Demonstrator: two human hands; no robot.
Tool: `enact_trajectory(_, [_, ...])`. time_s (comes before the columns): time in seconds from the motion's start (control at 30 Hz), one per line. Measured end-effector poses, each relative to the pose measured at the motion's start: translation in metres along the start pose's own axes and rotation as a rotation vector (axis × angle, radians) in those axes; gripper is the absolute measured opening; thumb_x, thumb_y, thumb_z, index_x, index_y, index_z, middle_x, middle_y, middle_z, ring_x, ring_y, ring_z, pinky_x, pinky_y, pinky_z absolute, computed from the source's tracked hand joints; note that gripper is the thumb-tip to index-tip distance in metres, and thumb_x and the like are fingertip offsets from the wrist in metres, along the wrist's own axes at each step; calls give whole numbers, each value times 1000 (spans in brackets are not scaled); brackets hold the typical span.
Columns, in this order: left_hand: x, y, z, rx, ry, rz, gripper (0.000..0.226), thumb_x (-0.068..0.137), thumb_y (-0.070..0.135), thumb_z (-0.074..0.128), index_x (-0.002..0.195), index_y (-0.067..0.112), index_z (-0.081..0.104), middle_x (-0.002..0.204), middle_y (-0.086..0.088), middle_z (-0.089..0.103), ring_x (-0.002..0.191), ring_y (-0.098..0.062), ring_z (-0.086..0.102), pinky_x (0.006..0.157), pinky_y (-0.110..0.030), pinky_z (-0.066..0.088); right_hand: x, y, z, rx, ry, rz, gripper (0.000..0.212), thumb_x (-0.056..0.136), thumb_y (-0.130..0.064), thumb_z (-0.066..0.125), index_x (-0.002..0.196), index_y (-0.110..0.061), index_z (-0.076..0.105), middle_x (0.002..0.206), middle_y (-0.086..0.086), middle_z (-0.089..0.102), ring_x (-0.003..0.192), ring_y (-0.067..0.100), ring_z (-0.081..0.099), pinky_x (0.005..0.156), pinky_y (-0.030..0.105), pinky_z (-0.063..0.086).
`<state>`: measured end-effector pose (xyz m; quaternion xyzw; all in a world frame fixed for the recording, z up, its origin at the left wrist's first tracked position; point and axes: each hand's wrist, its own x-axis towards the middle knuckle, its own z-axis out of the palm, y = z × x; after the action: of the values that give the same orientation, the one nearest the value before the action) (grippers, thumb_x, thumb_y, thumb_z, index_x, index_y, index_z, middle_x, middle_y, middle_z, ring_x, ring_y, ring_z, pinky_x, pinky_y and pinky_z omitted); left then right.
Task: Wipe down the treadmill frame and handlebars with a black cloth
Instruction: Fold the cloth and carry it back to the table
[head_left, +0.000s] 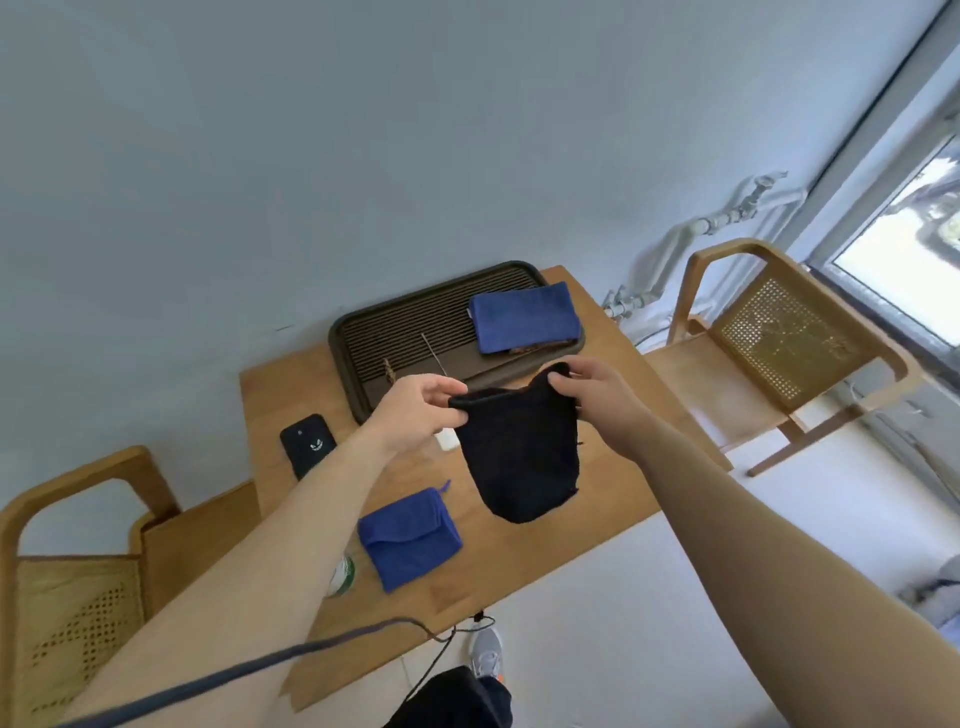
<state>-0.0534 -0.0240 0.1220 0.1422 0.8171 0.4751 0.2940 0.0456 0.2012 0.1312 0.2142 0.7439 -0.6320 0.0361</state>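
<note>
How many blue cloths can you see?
2. One blue cloth lies on the dark tray; a second blue cloth sits folded on the table, near its front edge. More may be hidden.

Black cloth (521, 457); blue cloths (409, 537).

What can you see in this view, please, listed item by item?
black cloth: one, black, held up above the table
blue cloth: two, blue, one on the tray, the other folded on the table's near part
tray: one, dark brown, slatted, far end of the table
phone: one, black, table's left edge
table: one, light wood, centre
chair: two, wood with cane, one left of the table, one right
cable: one, dark, lower left
shoe: one, grey, on the floor
left hand: pinches the black cloth's top edge
right hand: pinches the same edge
</note>
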Motion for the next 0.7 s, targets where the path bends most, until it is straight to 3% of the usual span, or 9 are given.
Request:
enact_trajectory(0.07, [7,11,-16,17,47,38,33,82,4,75,111,19,73,96,0,73,84,-5,65,67,-11,48,19,-17,-1,48,4,-44,24,99,-10,49,89,-14,70,89,5,66,87,19,60,82,37,47])
enact_trajectory(0.13, [9,19,-27,28,77,53,27,81,5,75,102,21,74,92,2,73,82,-6,65,72,-18,50,31,-29,0,106,-1,-77,29,94,0,45,78,-12,65,79,2,62,78,18,58,74,32,47])
enact_trajectory(0.23, [4,15,-25,74,5,0,19,79,3,76,87,20,70,81,0,67,72,-11,60,68,-25,49,41,-20,5,114,-58,-48,26,87,-2,46,73,-11,65,73,2,61,75,20,58,71,31,50])
enact_trajectory(0.33, [-1,-17,0,133,-134,-163,21,78,3,76,80,19,63,73,5,60,62,-8,54,59,-22,45,46,23,13,45,-138,36,29,84,-6,47,64,-15,65,66,-2,59,71,19,54,74,35,44])
enact_trajectory(0.47, [-8,-80,51,189,-203,-358,25,78,11,76,78,22,54,79,4,54,68,-12,49,65,-28,43,40,104,19,-50,-204,164,25,82,-8,49,58,-10,58,62,-1,51,67,18,47,74,38,36])
enact_trajectory(0.6, [-23,-124,110,245,-218,-505,24,79,15,75,79,26,54,88,2,59,72,-9,53,62,-26,43,26,181,17,-211,-317,339,43,90,-3,47,53,-22,56,60,-7,50,70,18,46,73,36,36])
enact_trajectory(0.7, [-21,-137,133,164,-139,-588,20,81,10,71,80,22,56,81,-1,64,66,-11,60,63,-30,49,33,199,20,-291,-384,361,31,92,-6,48,65,-15,63,70,1,56,76,21,51,71,35,39])
